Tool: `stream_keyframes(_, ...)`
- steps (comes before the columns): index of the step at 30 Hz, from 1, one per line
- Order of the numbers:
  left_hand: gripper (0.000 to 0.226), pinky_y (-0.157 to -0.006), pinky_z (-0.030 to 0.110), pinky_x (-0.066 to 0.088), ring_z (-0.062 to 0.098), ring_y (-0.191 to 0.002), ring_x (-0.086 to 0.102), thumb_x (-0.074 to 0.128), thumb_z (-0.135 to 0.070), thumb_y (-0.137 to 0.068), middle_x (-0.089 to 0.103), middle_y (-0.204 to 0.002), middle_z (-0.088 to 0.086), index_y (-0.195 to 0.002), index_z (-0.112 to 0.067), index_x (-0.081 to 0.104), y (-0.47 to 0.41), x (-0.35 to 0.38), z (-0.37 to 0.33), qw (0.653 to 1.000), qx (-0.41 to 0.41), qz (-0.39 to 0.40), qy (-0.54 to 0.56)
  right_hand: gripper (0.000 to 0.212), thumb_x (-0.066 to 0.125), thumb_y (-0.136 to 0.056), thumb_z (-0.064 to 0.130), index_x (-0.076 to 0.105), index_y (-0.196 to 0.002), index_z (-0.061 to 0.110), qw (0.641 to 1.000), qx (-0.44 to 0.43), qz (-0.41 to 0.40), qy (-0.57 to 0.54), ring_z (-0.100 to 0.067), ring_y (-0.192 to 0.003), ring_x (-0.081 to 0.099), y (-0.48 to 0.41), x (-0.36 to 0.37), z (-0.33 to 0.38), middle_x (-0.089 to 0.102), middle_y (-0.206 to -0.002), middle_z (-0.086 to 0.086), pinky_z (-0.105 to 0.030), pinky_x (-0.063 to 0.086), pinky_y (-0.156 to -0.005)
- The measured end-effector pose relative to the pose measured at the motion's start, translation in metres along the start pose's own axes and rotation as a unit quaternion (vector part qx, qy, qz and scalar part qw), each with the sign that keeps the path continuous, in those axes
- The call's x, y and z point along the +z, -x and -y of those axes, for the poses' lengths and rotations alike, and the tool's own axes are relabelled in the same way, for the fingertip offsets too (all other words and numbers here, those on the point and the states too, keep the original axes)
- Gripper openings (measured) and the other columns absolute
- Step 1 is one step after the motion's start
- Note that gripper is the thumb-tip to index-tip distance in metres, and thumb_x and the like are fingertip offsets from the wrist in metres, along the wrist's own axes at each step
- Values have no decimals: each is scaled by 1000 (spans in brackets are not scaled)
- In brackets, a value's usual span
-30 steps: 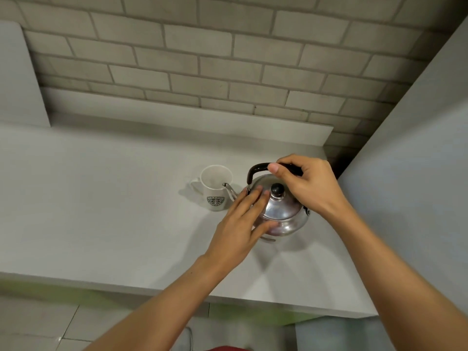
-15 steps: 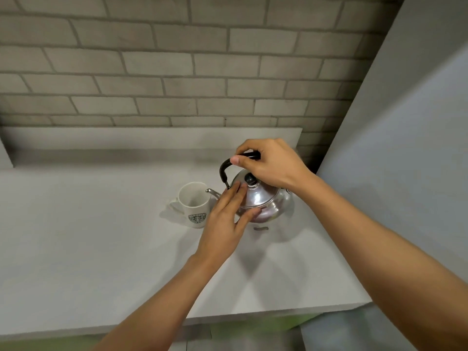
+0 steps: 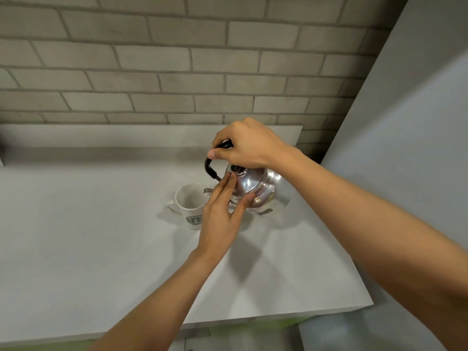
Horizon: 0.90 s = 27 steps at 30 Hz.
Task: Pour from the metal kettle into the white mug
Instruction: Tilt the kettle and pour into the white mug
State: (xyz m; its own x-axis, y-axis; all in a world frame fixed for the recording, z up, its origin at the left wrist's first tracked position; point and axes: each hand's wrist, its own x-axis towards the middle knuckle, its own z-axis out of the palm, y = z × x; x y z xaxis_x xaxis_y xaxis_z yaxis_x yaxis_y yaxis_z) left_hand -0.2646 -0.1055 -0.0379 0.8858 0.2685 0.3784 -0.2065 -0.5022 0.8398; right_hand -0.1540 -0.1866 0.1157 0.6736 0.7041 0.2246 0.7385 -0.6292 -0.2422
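Tipping the metal kettle [image 3: 255, 184] toward the white mug [image 3: 190, 201], we are gripping its black handle [image 3: 210, 166] in our closed right hand [image 3: 247, 145] while our left hand [image 3: 219, 214], fingers flat and open, is pressing the lid [image 3: 247, 183] in place. The spout [image 3: 208, 190] is reaching the mug's rim, though we cannot tell whether liquid is flowing. We are judging that a slow tilt, lid pinned, keeps the stream inside. The mug, standing on the counter [image 3: 76, 236], is showing a green round logo [image 3: 194, 220], probably Starbucks, its lettering too blurred to read.

1 kettle [image 3: 255, 184], 1 mug [image 3: 190, 201], 2 hands [image 3: 220, 216]
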Motion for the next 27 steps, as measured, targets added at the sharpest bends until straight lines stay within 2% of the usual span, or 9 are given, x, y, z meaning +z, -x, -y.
stream_keyframes(2,60,-115,19,36,5,-145,41,66,-42,-98,48,-158,0,-151,-20,50,-2,1,1,1000,-7,-10,8,29,68,-93,56,81,-104,33,1000,-8,7,9,-13,-75,59,-4,0,2,59,-68,22,-26,37,-57)
stream_keyframes(5,61,-115,29,41,5,-145,42,67,-45,-96,48,-157,-2,-151,-23,50,-5,2,2,999,-18,-18,21,29,68,-93,57,82,-104,34,1000,-13,20,16,-18,-83,66,-10,0,4,76,-88,12,-31,49,-65)
stream_keyframes(7,61,-115,32,42,5,-144,43,68,-45,-95,49,-156,-3,-150,-24,50,-5,3,2,999,-21,-26,24,29,68,-92,57,82,-104,35,999,-13,24,23,-20,-86,67,-13,1,6,78,-92,10,-32,50,-67)
stream_keyframes(16,62,-111,42,48,3,-143,44,71,-44,-94,53,-152,-6,-149,-25,51,-5,6,4,996,-37,-44,71,30,67,-93,57,82,-105,34,998,-26,43,49,-22,-84,67,-20,3,9,78,-91,7,-33,52,-66)
stream_keyframes(22,62,-111,44,48,3,-145,42,72,-42,-94,50,-155,-8,-150,-27,50,-5,9,6,994,-45,-45,93,29,67,-93,56,82,-103,34,997,-33,41,48,-20,-78,62,-22,3,10,71,-80,10,-28,35,-55)
stream_keyframes(27,61,-113,44,46,1,-148,37,68,-40,-97,46,-158,-6,-152,-24,47,-6,11,5,993,-42,-46,98,29,66,-93,56,82,-101,34,997,-32,43,50,-19,-75,60,-24,3,13,66,-72,13,-26,35,-53)
